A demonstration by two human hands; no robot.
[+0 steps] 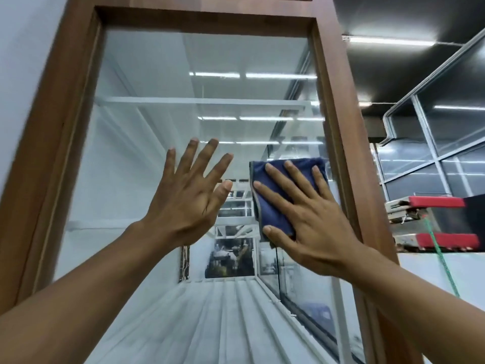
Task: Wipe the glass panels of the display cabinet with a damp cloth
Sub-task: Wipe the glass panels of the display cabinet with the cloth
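Note:
A tall glass panel (162, 82) set in a brown wooden frame (60, 132) fills the view. My right hand (312, 219) lies flat with straight fingers on a folded dark blue cloth (273, 203), pressing it against the glass near the panel's right edge. My left hand (191, 195) is spread flat, fingers straight and apart, near the middle of the panel; whether it touches the glass I cannot tell. Reflections of ceiling lights and white shelves show in the glass.
To the right of the cabinet frame stand glass partitions with grey frames (430, 143) under a dark ceiling. A red-and-metal object (433, 203) and a green cord (441, 256) sit at the right edge. A pale wall (23, 48) is on the left.

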